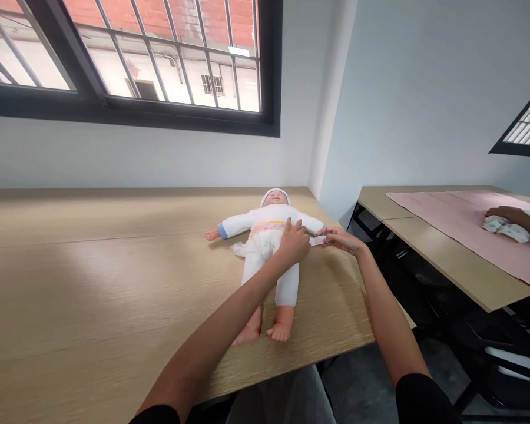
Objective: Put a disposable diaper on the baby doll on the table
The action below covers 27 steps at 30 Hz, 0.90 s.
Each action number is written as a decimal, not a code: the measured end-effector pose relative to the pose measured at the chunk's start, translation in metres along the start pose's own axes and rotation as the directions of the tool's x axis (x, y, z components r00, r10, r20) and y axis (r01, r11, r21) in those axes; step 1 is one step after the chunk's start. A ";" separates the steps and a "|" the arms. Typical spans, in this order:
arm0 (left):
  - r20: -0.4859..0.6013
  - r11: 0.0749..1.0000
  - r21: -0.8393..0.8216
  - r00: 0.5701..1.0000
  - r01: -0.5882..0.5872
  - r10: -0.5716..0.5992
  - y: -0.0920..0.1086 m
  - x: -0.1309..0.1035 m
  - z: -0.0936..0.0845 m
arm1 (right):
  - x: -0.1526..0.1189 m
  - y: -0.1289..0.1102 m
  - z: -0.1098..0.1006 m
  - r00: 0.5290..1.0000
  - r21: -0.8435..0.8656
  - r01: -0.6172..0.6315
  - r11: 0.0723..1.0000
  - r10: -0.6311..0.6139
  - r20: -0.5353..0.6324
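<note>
One doll (pixel 271 215) in white lies face-up near the right end of my table (pixel 92 294), a diaper (pixel 263 240) over its hips. I have the left hand (pixel 294 241) on the diaper's front; whether it grips, I cannot tell. My right hand (pixel 342 240) pinches a white tab (pixel 318 240) beside the hip. Farther right, I see another person's hand (pixel 506 212) above a pink cloth (pixel 450 227).

Looks like a classroom or training room: baby doll (pixel 258 256) on wood-look tabletop (pixel 115 282), second tabletop (pixel 459 265) nearby with pink mat (pixel 450 218), another person's hand (pixel 506 213), plain walls (pixel 415 100), barred window (pixel 271 70).
</note>
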State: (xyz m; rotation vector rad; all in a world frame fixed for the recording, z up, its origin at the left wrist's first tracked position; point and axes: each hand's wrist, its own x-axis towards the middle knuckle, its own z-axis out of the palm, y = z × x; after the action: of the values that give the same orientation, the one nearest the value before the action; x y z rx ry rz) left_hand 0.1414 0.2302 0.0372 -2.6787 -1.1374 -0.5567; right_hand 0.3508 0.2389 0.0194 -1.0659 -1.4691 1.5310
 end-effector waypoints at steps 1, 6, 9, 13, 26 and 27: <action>-0.017 1.000 -0.015 0.999 0.027 -0.028 0.000 0.001 -0.001 | 0.000 0.000 0.000 1.000 0.008 0.004 1.000 -0.004 -0.008; 0.000 0.982 -0.146 0.993 0.121 -0.122 0.000 0.006 -0.009 | -0.003 -0.004 0.006 1.000 0.030 0.026 0.999 -0.025 -0.014; 0.064 0.976 -0.203 0.995 0.083 -0.071 -0.004 0.006 -0.008 | -0.004 -0.007 0.008 0.999 0.017 0.049 0.999 -0.049 0.004; 0.110 0.978 -0.203 0.993 0.053 -0.031 -0.008 0.005 -0.004 | -0.003 -0.007 0.008 0.998 0.017 0.060 0.998 -0.061 0.018; 0.013 0.984 -0.084 0.988 0.156 -0.155 -0.002 0.003 0.000 | -0.001 -0.004 0.004 0.999 -0.003 0.051 0.999 -0.051 0.009; 0.002 0.982 -0.092 0.987 0.163 -0.163 -0.003 0.003 0.001 | -0.001 -0.003 0.004 0.999 -0.003 0.052 0.999 -0.051 0.013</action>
State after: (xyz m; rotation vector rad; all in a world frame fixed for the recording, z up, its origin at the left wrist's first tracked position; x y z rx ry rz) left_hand 0.1414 0.2340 0.0375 -2.6727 -1.3711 -0.6574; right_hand 0.3471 0.2362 0.0230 -1.0145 -1.4968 1.5021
